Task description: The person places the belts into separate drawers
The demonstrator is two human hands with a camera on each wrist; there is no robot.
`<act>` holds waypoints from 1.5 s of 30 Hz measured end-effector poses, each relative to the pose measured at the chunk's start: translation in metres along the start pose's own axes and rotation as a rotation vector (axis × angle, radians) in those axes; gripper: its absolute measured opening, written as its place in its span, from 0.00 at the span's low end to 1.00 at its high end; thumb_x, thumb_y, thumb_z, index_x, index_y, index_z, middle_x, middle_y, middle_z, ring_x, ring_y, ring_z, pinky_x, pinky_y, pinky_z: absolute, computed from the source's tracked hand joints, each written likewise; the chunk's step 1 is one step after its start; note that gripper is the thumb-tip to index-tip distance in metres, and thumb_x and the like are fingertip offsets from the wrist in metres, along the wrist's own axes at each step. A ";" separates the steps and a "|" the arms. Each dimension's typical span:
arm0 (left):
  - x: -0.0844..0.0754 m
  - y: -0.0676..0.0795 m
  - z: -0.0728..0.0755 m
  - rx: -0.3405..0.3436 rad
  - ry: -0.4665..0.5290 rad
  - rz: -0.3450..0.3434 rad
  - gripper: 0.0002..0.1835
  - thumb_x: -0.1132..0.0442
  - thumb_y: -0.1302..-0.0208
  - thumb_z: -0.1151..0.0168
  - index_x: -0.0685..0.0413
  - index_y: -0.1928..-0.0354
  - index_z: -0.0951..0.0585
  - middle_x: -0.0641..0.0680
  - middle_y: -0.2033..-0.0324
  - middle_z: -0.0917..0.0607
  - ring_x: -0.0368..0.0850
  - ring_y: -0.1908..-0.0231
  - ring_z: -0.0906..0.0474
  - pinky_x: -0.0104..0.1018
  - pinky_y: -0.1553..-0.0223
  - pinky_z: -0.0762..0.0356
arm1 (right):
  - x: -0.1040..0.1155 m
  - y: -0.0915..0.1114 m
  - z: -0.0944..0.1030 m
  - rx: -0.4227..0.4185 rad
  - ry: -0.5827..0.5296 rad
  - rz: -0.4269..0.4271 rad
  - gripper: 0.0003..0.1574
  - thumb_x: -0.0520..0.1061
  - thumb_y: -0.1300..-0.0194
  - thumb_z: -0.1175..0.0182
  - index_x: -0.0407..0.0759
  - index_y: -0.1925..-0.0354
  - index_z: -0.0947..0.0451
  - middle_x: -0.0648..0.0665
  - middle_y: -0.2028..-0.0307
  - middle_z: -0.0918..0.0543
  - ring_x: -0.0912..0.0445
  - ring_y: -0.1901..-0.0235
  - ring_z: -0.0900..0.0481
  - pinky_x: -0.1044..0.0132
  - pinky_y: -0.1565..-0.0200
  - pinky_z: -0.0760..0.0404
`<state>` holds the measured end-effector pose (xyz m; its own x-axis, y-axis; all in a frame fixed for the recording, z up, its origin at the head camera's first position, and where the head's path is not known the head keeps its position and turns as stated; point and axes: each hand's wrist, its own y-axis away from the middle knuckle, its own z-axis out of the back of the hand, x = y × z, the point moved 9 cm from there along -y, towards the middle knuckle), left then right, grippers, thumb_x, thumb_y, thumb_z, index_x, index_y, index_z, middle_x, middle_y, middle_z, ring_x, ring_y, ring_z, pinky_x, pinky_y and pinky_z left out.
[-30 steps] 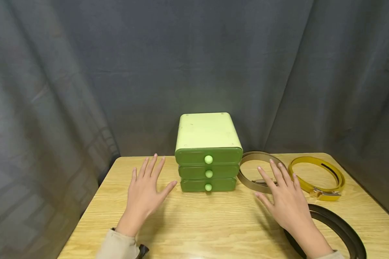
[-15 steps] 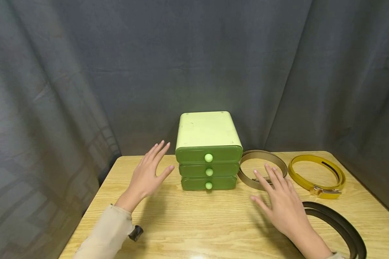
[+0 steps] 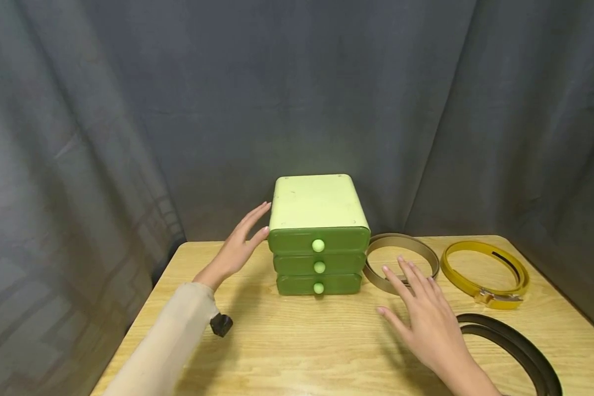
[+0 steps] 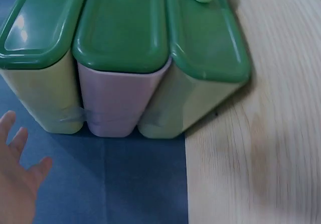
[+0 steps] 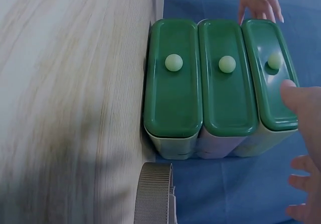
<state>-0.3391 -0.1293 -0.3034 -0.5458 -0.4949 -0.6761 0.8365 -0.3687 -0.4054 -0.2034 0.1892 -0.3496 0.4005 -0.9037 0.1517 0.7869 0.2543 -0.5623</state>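
Observation:
A small three-drawer chest [image 3: 319, 202], pale green on top with dark green fronts and round light knobs, stands at the back middle of the table. My left hand [image 3: 235, 250] has its fingers extended along the chest's upper left side, fingertips right at the edge. In the left wrist view, that hand [image 4: 19, 181] shows beside the stacked drawers. My right hand [image 3: 428, 324] hovers with spread fingers, holding nothing, front right of the chest. Its fingertips overlap a coiled taupe belt [image 3: 374, 278] in the head view. All drawers are pushed in.
A coiled yellow belt [image 3: 457, 278] with a metal buckle [image 3: 483, 297] lies at the right rear. A coiled black belt [image 3: 539, 357] lies at the front right, partly behind my right arm. A grey curtain [image 3: 218, 110] hangs behind the wooden table [image 3: 297, 341].
My left hand has moved forward and to the right, from over the table to the chest's side. My right hand has shifted slightly left, still spread. Chest and belts stay put.

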 end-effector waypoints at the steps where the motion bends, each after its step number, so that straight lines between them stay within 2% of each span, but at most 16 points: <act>1: 0.001 -0.002 -0.001 0.005 0.029 0.004 0.30 0.46 0.23 0.53 0.32 0.23 0.43 0.42 0.24 0.48 0.47 0.25 0.54 0.63 0.32 0.48 | 0.001 0.000 0.001 -0.006 -0.006 -0.001 0.49 0.62 0.36 0.37 0.57 0.24 0.43 0.46 0.23 0.50 0.40 0.28 0.46 0.43 0.28 0.55; 3: 0.001 -0.006 -0.004 0.014 0.063 0.000 0.30 0.47 0.22 0.53 0.35 0.23 0.43 0.43 0.24 0.48 0.47 0.25 0.55 0.63 0.30 0.54 | 0.002 0.001 0.002 -0.023 -0.019 0.000 0.48 0.62 0.36 0.37 0.57 0.24 0.42 0.47 0.23 0.48 0.39 0.29 0.43 0.43 0.28 0.53; 8: 0.000 -0.015 -0.007 0.027 0.104 -0.046 0.28 0.53 0.22 0.53 0.44 0.24 0.40 0.51 0.23 0.47 0.50 0.25 0.55 0.62 0.30 0.55 | 0.006 0.002 0.005 -0.060 -0.049 -0.003 0.47 0.61 0.35 0.37 0.58 0.24 0.42 0.46 0.25 0.43 0.39 0.31 0.39 0.42 0.30 0.46; 15: 0.011 -0.017 -0.004 0.046 0.191 -0.002 0.27 0.59 0.22 0.52 0.48 0.24 0.38 0.51 0.23 0.50 0.51 0.24 0.58 0.62 0.30 0.53 | 0.013 -0.005 0.005 -0.084 -0.092 0.015 0.45 0.60 0.35 0.37 0.58 0.24 0.41 0.45 0.27 0.39 0.38 0.35 0.33 0.35 0.38 0.36; 20: 0.010 -0.021 -0.005 0.055 0.255 -0.017 0.26 0.61 0.23 0.51 0.53 0.26 0.36 0.52 0.23 0.50 0.52 0.25 0.57 0.61 0.31 0.50 | 0.018 -0.009 0.007 -0.146 -0.122 0.050 0.41 0.64 0.31 0.43 0.54 0.26 0.38 0.45 0.30 0.33 0.40 0.38 0.29 0.38 0.40 0.32; 30: 0.008 -0.022 -0.009 0.071 0.291 0.007 0.26 0.58 0.23 0.51 0.51 0.27 0.35 0.50 0.23 0.50 0.52 0.25 0.57 0.61 0.30 0.52 | 0.032 -0.021 0.007 -0.266 -0.229 0.091 0.34 0.62 0.31 0.42 0.49 0.34 0.27 0.45 0.40 0.21 0.46 0.44 0.22 0.46 0.43 0.27; 34: 0.011 -0.022 -0.010 0.070 0.297 0.020 0.26 0.57 0.23 0.52 0.50 0.27 0.35 0.49 0.23 0.51 0.51 0.24 0.58 0.60 0.30 0.53 | 0.038 -0.032 0.005 -0.311 -0.297 0.100 0.29 0.56 0.33 0.38 0.47 0.37 0.23 0.45 0.45 0.17 0.47 0.48 0.19 0.51 0.47 0.24; 41: 0.012 -0.021 -0.012 0.047 0.308 0.031 0.26 0.57 0.24 0.51 0.49 0.27 0.35 0.47 0.23 0.50 0.49 0.25 0.55 0.57 0.30 0.49 | 0.052 -0.054 -0.002 -0.360 -0.417 0.107 0.26 0.43 0.40 0.30 0.45 0.43 0.19 0.48 0.54 0.14 0.52 0.62 0.16 0.64 0.60 0.21; 45: 0.012 -0.021 -0.011 0.033 0.306 0.035 0.26 0.56 0.24 0.50 0.49 0.27 0.34 0.47 0.23 0.49 0.49 0.25 0.56 0.59 0.30 0.50 | 0.060 -0.064 -0.009 -0.407 -0.457 0.124 0.25 0.38 0.45 0.27 0.43 0.47 0.18 0.48 0.60 0.13 0.55 0.67 0.17 0.61 0.67 0.20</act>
<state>-0.3628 -0.1188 -0.3099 -0.4722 -0.2495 -0.8454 0.8498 -0.3836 -0.3615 -0.2337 0.1154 -0.3123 0.7085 -0.6142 0.3476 0.5157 0.1143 -0.8491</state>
